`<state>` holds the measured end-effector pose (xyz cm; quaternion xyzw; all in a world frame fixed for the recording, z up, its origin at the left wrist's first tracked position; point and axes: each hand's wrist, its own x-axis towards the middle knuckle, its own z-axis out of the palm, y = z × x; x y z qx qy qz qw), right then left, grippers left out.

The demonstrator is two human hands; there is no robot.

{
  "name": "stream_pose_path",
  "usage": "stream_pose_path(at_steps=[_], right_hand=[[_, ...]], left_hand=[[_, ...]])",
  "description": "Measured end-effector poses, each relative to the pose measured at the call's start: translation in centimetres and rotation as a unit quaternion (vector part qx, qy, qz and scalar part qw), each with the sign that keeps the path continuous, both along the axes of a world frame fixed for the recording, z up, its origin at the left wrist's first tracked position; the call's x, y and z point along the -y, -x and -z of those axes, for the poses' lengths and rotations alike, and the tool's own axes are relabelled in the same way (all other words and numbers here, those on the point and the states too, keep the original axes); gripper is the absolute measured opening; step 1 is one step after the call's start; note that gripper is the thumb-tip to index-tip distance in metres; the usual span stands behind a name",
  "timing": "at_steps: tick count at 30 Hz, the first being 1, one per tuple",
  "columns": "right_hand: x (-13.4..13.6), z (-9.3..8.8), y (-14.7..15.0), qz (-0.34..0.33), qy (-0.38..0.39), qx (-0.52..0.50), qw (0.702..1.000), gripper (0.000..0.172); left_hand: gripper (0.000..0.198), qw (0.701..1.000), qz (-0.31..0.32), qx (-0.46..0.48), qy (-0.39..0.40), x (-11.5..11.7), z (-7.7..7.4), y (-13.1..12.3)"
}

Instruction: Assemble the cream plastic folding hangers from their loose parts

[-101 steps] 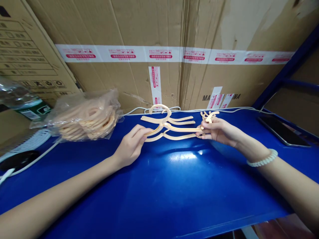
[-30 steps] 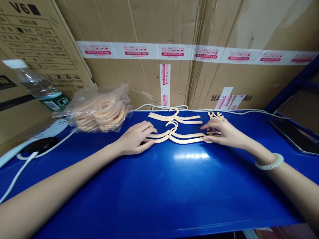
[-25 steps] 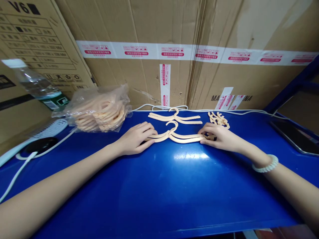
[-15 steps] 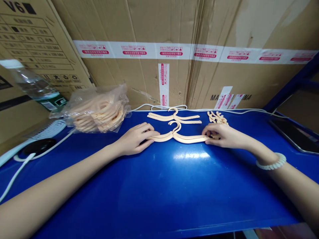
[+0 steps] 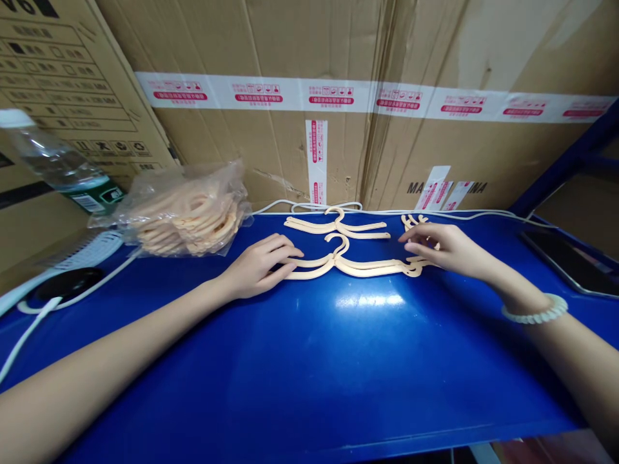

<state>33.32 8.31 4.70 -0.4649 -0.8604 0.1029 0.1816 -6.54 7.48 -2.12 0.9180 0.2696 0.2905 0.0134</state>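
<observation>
On the blue tabletop [image 5: 300, 361] lies a cream folding hanger [image 5: 370, 268] with its hook pointing away from me. My left hand [image 5: 264, 265] rests at the hanger's left arm, fingers apart, covering its end. Past the right arm's tip, my right hand [image 5: 447, 248] hovers with thumb and fingers apart and nothing visible between them. Below that hand, a small curved cream piece [image 5: 412, 271] sits at the tip of the right arm. Several more small cream pieces [image 5: 411, 221] lie behind my right hand, partly hidden by it. A second cream hanger [image 5: 314, 227] lies just behind the first.
A clear bag [image 5: 193, 212] stuffed with cream hanger parts stands at the left, beside a water bottle [image 5: 62, 167]. A dark phone-like device [image 5: 575, 261] lies at the right. Cardboard boxes [image 5: 271, 148] wall off the back, and a white cable [image 5: 416, 212] runs along their foot.
My right hand has let go of the hanger's right tip and lifted slightly away to the right, uncovering the small curved piece there. My left hand has loosened its fingers and shifted slightly left.
</observation>
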Motion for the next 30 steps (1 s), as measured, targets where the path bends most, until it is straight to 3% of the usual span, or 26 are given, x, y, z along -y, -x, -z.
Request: stream_pose_path(at_steps=[8, 15, 23, 30], right_hand=[[0.2, -0.2, 0.3, 0.148, -0.064, -0.146, 0.976, 0.027], [0.6, -1.0, 0.4, 0.22, -0.033, -0.291, 0.93, 0.023], [0.5, -1.1, 0.3, 0.24, 0.005, -0.353, 0.904, 0.017], [0.1, -0.8, -0.1, 0.215, -0.033, -0.407, 0.887, 0.019]], left_hand=[[0.019, 0.998, -0.007, 0.049, 0.037, -0.1, 0.1, 0.2], [0.019, 0.998, 0.029, 0.031, 0.054, 0.2, -0.6, 0.0], [0.016, 0.996, 0.035, 0.02, 0.074, 0.1, -0.6, 0.0], [0.018, 0.997, 0.03, 0.028, 0.071, 0.1, -0.3, 0.1]])
